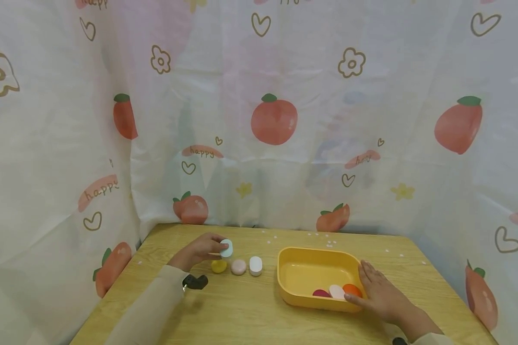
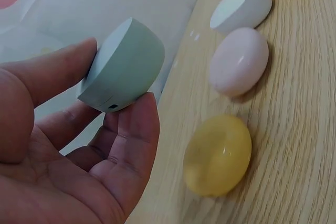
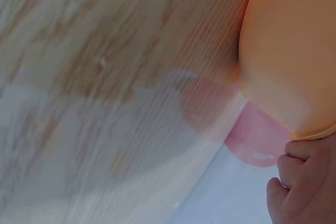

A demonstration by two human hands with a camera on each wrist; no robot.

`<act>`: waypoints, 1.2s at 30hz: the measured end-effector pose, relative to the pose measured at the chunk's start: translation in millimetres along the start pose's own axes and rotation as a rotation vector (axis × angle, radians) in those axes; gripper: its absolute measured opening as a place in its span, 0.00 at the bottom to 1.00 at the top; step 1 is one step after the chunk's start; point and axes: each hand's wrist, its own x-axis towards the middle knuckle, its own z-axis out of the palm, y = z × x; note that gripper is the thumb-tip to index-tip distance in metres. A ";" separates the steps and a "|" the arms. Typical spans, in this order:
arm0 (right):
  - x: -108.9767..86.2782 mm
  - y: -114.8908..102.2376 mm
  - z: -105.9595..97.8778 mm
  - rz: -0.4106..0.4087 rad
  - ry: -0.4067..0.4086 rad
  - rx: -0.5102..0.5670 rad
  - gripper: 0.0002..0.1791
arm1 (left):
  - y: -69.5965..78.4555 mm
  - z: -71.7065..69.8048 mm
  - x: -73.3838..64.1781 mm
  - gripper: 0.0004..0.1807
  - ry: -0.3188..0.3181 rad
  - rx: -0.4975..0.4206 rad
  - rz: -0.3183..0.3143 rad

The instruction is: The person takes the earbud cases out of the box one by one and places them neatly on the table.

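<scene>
My left hand (image 1: 205, 249) pinches a mint-green rounded piece (image 2: 128, 64) between thumb and fingertips, above the table. It has a flat face, a domed body and a small dark slot in its side. Under and beside this hand lie a glossy yellow rounded piece (image 2: 218, 156), a pale pink one (image 2: 240, 61) and a white one with a flat oval top (image 1: 255, 266). My right hand (image 1: 384, 294) rests at the right end of a yellow basin (image 1: 302, 303), fingers extended along the rim and thumb over its front corner.
Inside the basin, a dark red piece (image 1: 321, 293), a pale pink piece (image 1: 336, 292) and an orange piece (image 1: 352, 290) sit at the front right. Small white specks (image 1: 329, 243) dot the back of the wooden table (image 1: 241, 318). A printed curtain (image 1: 224, 96) hangs around it.
</scene>
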 end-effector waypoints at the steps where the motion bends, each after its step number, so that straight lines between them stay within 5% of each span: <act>1: -0.1 -0.5 0.3 0.001 -0.004 0.002 0.55 | -2.0 -2.6 -0.8 0.20 0.009 0.003 -0.006; 17: 0.8 0.2 2.0 0.008 0.004 -0.027 0.55 | -16.2 -30.0 -14.8 0.23 0.101 -0.015 -0.060; 36: 0.9 1.5 2.1 0.007 0.005 -0.030 0.55 | -38.3 -42.2 -24.6 0.22 0.154 0.028 -0.092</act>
